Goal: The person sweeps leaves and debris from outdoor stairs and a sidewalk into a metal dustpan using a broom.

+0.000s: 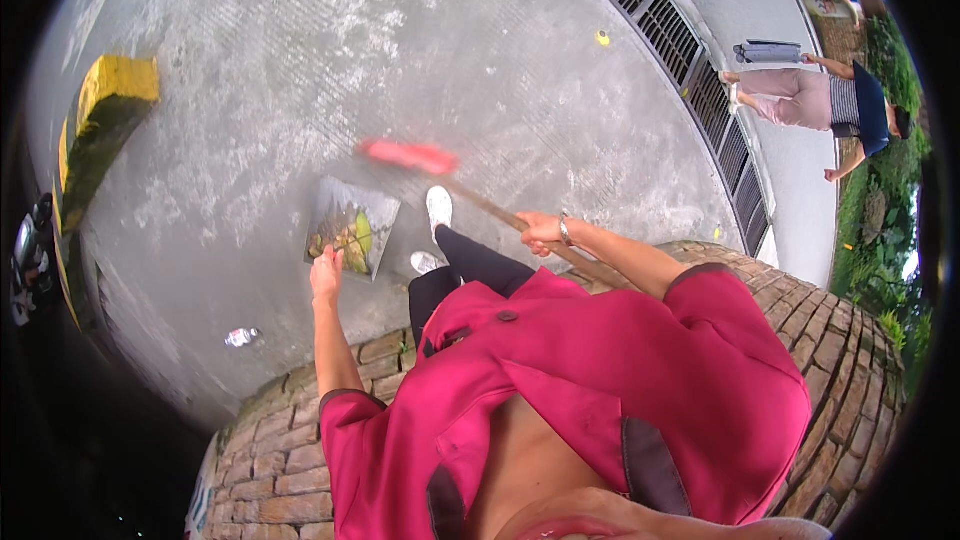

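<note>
Magenta shirt (600,360) fills the foreground above a brick ledge (300,440). Left hand (326,275) grips the handle of a metal dustpan (350,225) holding yellow leaves on the concrete ground (300,70). Right hand (542,231) is clenched around the wooden broom (470,190), its red head blurred just beside the dustpan.

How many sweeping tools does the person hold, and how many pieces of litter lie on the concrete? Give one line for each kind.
Broom: 1, in right hand
Dustpan: 1, in left hand
Litter pieces: 2, white and yellow
Total: 4
</note>
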### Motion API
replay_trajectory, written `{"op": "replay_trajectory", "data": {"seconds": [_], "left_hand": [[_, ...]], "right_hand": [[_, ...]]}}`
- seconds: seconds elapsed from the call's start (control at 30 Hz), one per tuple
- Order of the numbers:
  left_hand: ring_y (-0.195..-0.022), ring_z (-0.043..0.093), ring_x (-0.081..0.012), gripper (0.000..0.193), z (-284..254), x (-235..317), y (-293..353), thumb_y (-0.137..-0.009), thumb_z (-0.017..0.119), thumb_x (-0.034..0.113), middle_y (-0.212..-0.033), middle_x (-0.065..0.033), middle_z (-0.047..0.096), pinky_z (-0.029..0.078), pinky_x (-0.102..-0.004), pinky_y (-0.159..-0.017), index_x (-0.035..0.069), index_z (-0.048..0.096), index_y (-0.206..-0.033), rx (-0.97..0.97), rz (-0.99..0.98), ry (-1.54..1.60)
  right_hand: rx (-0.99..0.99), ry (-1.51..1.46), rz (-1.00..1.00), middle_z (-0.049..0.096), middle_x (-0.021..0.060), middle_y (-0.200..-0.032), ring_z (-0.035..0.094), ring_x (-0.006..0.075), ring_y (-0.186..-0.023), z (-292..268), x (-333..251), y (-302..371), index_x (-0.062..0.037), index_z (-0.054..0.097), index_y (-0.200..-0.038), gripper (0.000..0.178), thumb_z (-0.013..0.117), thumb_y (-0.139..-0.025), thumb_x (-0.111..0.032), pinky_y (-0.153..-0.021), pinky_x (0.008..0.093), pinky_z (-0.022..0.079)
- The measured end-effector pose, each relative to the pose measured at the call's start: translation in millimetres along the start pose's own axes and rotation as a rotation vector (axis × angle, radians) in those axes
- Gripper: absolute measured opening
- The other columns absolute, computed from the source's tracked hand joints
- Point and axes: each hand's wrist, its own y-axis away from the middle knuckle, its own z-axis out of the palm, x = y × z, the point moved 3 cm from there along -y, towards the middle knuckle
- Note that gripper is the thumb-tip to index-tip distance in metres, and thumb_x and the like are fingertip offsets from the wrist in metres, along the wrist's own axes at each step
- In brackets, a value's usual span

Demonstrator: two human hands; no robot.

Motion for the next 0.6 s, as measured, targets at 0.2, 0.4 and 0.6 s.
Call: {"op": "replay_trajectory", "data": {"seconds": [0.2, 0.4, 0.6], "left_hand": [[-0.071, 0.056, -0.0411, 0.025, -76.4, -3.0, -23.7, -0.087, 0.055, 0.026, -0.076, -0.0193, 0.06, 0.043, -0.0488, -0.062, 0.002, 0.052, -0.083, 0.225, 0.222, -0.079], [-0.053, 0.042, -0.0361, 0.027, -117.6, -14.9, -45.4, -0.089, 0.053, 0.02, -0.059, -0.0206, 0.045, 0.034, -0.0442, -0.052, -0.001, 0.044, -0.075, 0.207, 0.231, 0.069], [-0.06, 0.043, -0.0416, 0.028, -97.6, -10.1, -65.5, -0.09, 0.052, 0.022, -0.066, -0.0243, 0.052, 0.037, -0.0464, -0.056, -0.005, 0.05, -0.083, 0.088, 0.191, 0.05]], "right_hand": [[0.198, 0.963, -0.783, 0.059, 0.0254, -0.096, 0.058, 0.0375, -0.085, 9.9, -60.4, 44.0, -0.0016, 0.019, -0.137, 0.072, 0.05, -0.072, -0.011, -0.077, 0.0415, 0.048], [0.466, 0.887, -0.323, 0.056, 0.0299, -0.103, 0.058, 0.0389, -0.094, -88.4, -129.6, 44.6, 0.0005, 0.02, -0.136, 0.07, 0.048, -0.073, -0.013, -0.083, 0.0446, 0.044], [0.639, 0.816, -0.038, 0.063, 0.0158, -0.071, 0.063, 0.027, -0.066, -62.9, -194.5, -40.4, -0.0046, 0.048, -0.087, 0.024, 0.053, -0.071, -0.021, -0.052, 0.0397, 0.047]]}}
